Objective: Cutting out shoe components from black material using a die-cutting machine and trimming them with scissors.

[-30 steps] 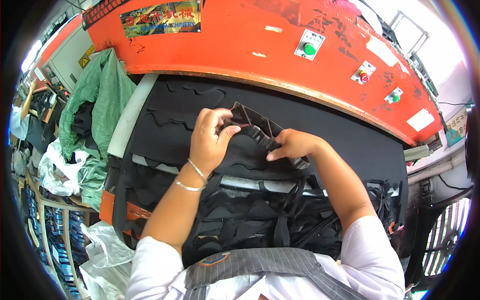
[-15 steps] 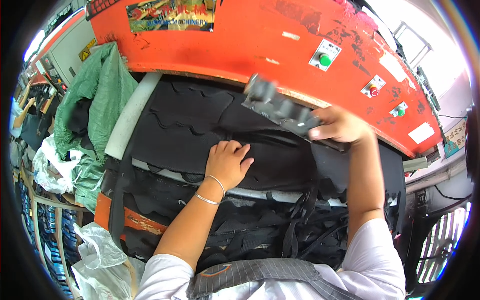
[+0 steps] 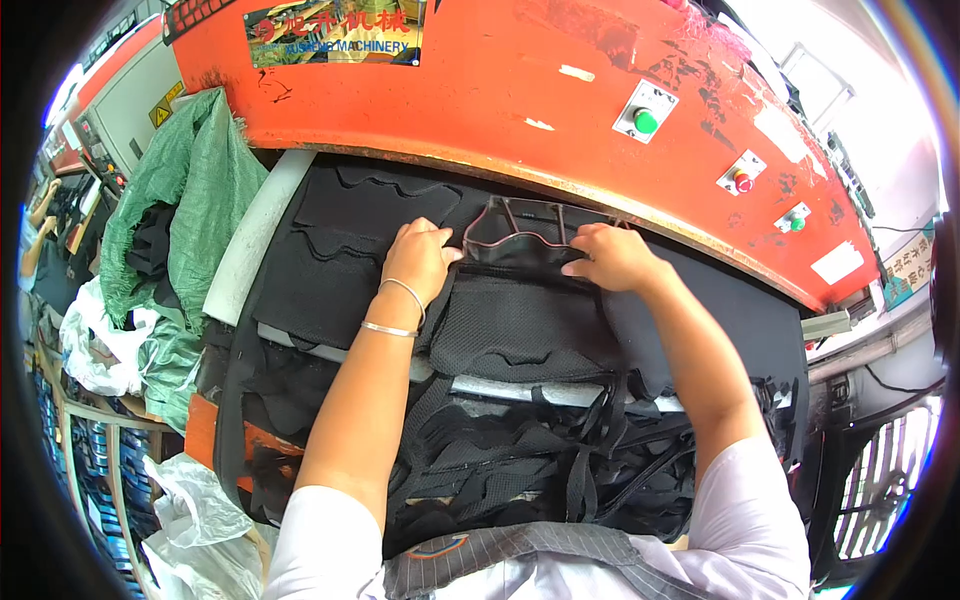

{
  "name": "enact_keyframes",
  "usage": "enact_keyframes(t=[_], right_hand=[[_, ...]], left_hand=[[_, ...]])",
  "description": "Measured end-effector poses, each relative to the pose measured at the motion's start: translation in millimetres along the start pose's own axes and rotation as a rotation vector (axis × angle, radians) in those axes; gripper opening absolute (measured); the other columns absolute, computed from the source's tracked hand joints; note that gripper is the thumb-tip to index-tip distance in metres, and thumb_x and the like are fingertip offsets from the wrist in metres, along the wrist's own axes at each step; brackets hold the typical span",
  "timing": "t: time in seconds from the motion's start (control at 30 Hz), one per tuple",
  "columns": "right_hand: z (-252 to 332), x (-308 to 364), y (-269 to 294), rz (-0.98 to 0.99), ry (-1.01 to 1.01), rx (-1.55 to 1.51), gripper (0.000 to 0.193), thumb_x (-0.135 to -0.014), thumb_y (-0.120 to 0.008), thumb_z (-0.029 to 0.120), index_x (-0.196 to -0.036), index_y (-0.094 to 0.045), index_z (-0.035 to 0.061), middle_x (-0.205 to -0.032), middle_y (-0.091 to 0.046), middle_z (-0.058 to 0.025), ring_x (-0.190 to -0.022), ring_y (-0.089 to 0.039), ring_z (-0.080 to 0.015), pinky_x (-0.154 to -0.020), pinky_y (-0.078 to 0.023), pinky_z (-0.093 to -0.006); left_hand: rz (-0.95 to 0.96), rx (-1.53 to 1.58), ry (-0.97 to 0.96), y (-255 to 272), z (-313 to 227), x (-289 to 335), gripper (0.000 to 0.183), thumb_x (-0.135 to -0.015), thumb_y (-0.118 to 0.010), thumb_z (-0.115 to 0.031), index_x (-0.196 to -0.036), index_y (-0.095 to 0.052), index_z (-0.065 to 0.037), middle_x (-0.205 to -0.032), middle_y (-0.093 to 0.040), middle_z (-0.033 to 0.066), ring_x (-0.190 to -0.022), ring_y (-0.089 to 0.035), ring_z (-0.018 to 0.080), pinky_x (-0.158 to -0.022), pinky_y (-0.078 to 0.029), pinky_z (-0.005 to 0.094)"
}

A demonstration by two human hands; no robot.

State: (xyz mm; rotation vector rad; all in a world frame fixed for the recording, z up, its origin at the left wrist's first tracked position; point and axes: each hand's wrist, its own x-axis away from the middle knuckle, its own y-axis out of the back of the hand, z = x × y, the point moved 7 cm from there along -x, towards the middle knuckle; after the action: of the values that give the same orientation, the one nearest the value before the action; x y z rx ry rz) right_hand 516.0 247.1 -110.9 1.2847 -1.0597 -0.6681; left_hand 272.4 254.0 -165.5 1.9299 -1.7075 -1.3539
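A metal cutting die (image 3: pixel 520 238) with a wavy edge and cross bars lies on black sheet material (image 3: pixel 375 205) beneath the front edge of an orange press. My right hand (image 3: pixel 612 255) grips the die's right end, thumb on the near side. Just beyond the die's left end, my left hand (image 3: pixel 415 262) rests on the sheet, its fingers bent and thumb apart from them. Wavy cut lines run through the sheet left of that hand. In front of the die lies a mesh-textured piece of black sheet (image 3: pixel 525 325) with a wavy near edge.
The orange press (image 3: pixel 480 90) carries a green button (image 3: pixel 645 121) and a red button (image 3: pixel 741 182) on its right. Black offcuts and strips (image 3: pixel 500 450) hang along the near edge. A green woven sack (image 3: pixel 190 180) and clear plastic bags (image 3: pixel 195 500) stand at left.
The right hand has brought the die down from a raised, tilted position onto the sheet. My left hand has moved farther away and slightly left. The mesh piece now shows in front of the die.
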Motion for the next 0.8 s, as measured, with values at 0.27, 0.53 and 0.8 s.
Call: enact_keyframes(t=[0.27, 0.53, 0.8], right_hand=[[10.5, -24.6, -23.2, -0.166, 0.015, 0.019, 0.035, -0.085, -0.062, 0.042, -0.102, -0.067, 0.0117, -0.102, -0.06, -0.0047, -0.106, -0.057, -0.0233, -0.082, -0.052, -0.0406], [7.9, -29.5, -19.5, -0.225, -0.036, -0.039, 0.033, -0.083, -0.065, 0.039, -0.1, -0.067, 0.0114, -0.101, -0.061, -0.0047, -0.106, -0.057, -0.0241, -0.082, -0.053, -0.0402], [-17.4, -14.9, -22.8, -0.497, 0.09, -0.108, 0.035, -0.075, -0.074, 0.033, -0.101, -0.067, 0.0102, -0.107, -0.06, -0.0071, -0.104, -0.055, -0.0273, -0.087, -0.048, -0.0418]], left_hand=[[0.146, 0.095, 0.098, -27.4, 20.4, -2.1, 0.033, -0.072, -0.077, -0.02, -0.1, -0.071, -0.002, -0.091, -0.061, 0.0141, -0.09, -0.058, 0.0314, -0.081, -0.048, 0.0387], [0.089, 0.135, 0.14, -21.1, 24.5, -5.8, 0.023, -0.078, -0.071, -0.02, -0.095, -0.073, -0.005, -0.087, -0.064, 0.014, -0.082, -0.062, 0.0302, -0.076, -0.05, 0.0382], [0.086, 0.056, 0.13, -23.6, 18.9, -6.4, 0.021, -0.075, -0.073, -0.022, -0.092, -0.075, -0.01, -0.082, -0.065, 0.0104, -0.08, -0.062, 0.0273, -0.074, -0.05, 0.0371]])
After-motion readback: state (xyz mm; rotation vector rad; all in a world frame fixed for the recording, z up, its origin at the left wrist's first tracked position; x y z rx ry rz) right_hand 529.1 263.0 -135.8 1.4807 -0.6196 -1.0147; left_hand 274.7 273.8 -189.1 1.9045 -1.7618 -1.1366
